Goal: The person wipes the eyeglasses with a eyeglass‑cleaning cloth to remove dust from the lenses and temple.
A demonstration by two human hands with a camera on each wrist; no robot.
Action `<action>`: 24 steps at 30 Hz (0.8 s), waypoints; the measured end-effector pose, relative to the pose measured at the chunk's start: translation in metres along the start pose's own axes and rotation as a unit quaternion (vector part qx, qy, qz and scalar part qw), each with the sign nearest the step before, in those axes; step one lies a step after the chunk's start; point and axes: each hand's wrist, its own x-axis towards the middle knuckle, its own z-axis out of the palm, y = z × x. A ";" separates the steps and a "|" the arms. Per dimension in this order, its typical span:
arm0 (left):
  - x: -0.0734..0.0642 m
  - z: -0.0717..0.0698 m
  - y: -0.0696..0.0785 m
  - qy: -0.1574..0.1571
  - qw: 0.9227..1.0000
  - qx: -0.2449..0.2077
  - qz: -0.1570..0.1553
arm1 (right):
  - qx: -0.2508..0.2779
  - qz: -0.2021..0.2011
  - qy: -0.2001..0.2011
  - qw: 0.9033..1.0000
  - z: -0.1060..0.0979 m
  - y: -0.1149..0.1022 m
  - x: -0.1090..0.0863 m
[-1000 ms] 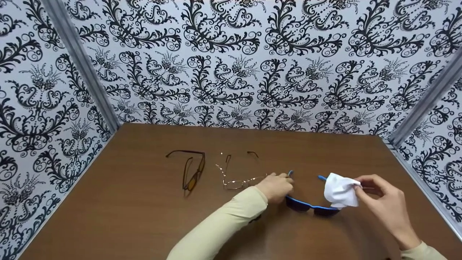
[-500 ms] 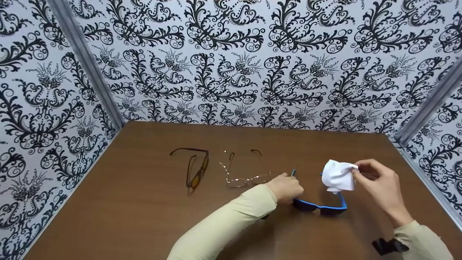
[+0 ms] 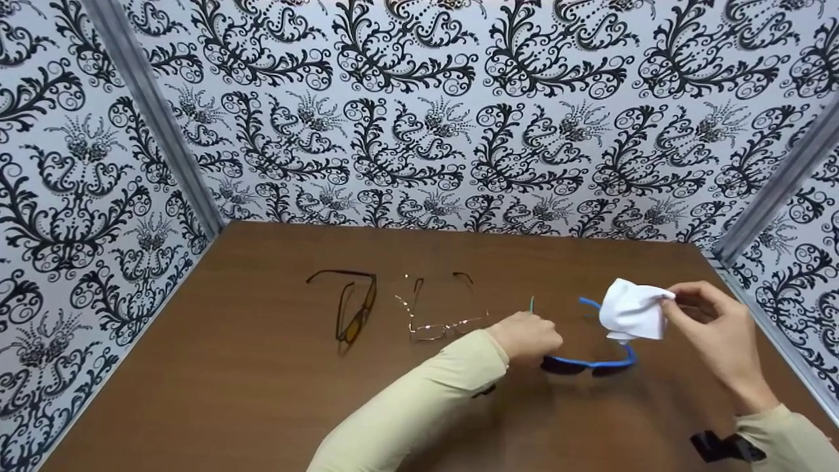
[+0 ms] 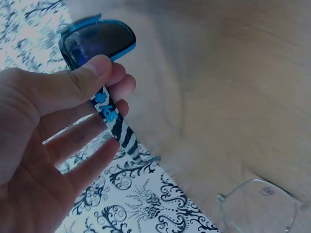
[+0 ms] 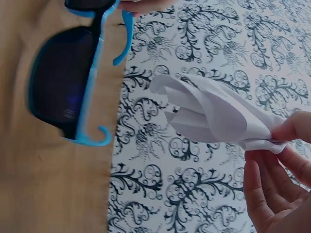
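Observation:
My left hand pinches a pair of blue-framed sunglasses at one end of the frame. In the left wrist view the thumb and fingers meet beside a dark lens, and the black-and-white patterned temple runs down past the other fingers. The sunglasses have both temples unfolded and the lenses facing me. In my right hand, thumb and fingertips grip a corner of a white cloth. The cloth hangs bunched, apart from the lens in the right wrist view.
Thin metal-framed clear glasses lie unfolded on the brown table, just left of my left hand. Farther left are dark-framed glasses with amber lenses. Black-and-white patterned walls stand at the back and sides.
The cloth has moved up, away from the right end of the sunglasses, which it overlapped earlier. My left hand has shifted slightly right with the sunglasses, and they have tilted.

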 end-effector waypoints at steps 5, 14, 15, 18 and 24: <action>-0.007 -0.007 -0.016 0.035 0.998 -0.038 -0.030 | 0.012 -0.011 -0.015 1.000 -0.006 -0.006 -0.002; -0.034 -0.024 -0.056 0.122 0.958 -0.247 -0.082 | 0.082 -0.053 0.028 0.995 0.001 -0.019 -0.007; -0.037 -0.027 -0.060 0.135 0.949 -0.271 -0.091 | 0.084 -0.063 0.031 0.994 0.004 -0.021 -0.006; -0.046 -0.034 -0.067 0.177 0.929 -0.306 -0.107 | 0.069 -0.096 0.024 0.993 0.018 -0.024 -0.005; -0.056 -0.043 -0.063 0.201 0.923 -0.306 -0.115 | 0.036 -0.144 -0.019 0.989 0.049 -0.030 -0.005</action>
